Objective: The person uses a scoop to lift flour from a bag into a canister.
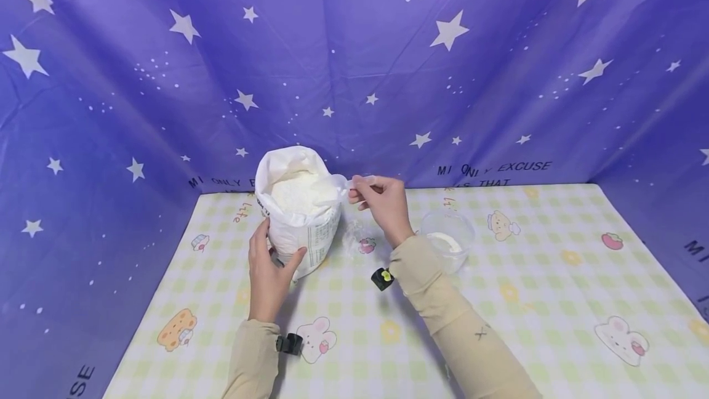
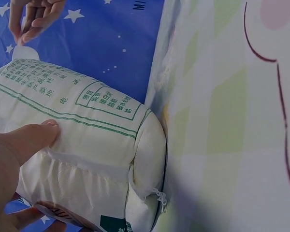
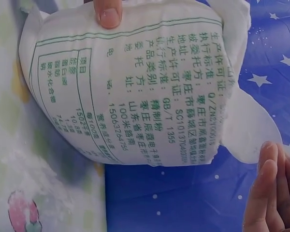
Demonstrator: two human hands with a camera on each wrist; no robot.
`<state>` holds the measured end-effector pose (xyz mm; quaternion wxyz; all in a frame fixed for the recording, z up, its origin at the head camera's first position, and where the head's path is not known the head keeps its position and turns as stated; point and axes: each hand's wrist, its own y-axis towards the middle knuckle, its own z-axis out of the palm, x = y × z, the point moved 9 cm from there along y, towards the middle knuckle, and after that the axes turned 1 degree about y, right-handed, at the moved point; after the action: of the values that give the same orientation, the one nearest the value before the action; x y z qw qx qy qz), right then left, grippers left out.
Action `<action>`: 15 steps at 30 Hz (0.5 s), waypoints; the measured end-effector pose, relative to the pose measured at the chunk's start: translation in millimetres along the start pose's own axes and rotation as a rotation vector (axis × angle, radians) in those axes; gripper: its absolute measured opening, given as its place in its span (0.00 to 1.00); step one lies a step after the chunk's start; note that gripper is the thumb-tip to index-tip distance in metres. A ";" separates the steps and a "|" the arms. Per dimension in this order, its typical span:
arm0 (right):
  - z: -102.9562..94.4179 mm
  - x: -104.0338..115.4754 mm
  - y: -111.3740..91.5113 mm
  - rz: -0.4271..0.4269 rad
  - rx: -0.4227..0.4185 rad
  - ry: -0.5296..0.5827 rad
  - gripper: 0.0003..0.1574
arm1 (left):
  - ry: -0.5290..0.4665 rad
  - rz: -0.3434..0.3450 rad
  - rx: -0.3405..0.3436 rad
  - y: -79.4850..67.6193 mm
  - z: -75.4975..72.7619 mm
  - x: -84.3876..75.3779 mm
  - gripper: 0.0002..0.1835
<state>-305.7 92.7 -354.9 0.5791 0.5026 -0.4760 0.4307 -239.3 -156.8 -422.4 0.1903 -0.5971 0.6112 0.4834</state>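
Note:
A white cloth bag of flour (image 1: 318, 233) stands open at the top, its green printing clear in the right wrist view. My left hand (image 1: 271, 270) grips the bag's near left side, the thumb (image 2: 38, 135) lying across its front and the other fingers partly hidden behind it. Between thumb and fingers, my right hand (image 1: 382, 202) pinches the handle of a translucent plastic spoon (image 3: 256, 130). The spoon's bowl is at the right rim of the bag, beside the white flour (image 1: 299, 193).
Right of the bag, partly behind the right forearm, sits a clear plastic tub (image 1: 462, 226) with some white powder in it. A crumpled piece of clear plastic (image 1: 351, 239) lies between bag and tub. A blue star-patterned curtain (image 1: 354, 66) rises behind the checked tablecloth (image 1: 543, 325).

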 end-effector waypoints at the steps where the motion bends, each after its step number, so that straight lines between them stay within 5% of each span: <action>1: 1.0 -1.8 0.5 0.003 0.006 0.002 0.18 | -0.003 0.001 0.000 -0.1 0.5 -0.6 0.48; 15: 29.2 -9.5 0.5 0.046 0.056 0.025 0.16 | 0.005 -0.005 0.000 -3.1 1.0 -2.1 0.48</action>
<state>-311.3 63.6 -362.9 0.5607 0.5019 -0.4680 0.4634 -236.3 -154.4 -422.3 0.1899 -0.5999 0.6101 0.4815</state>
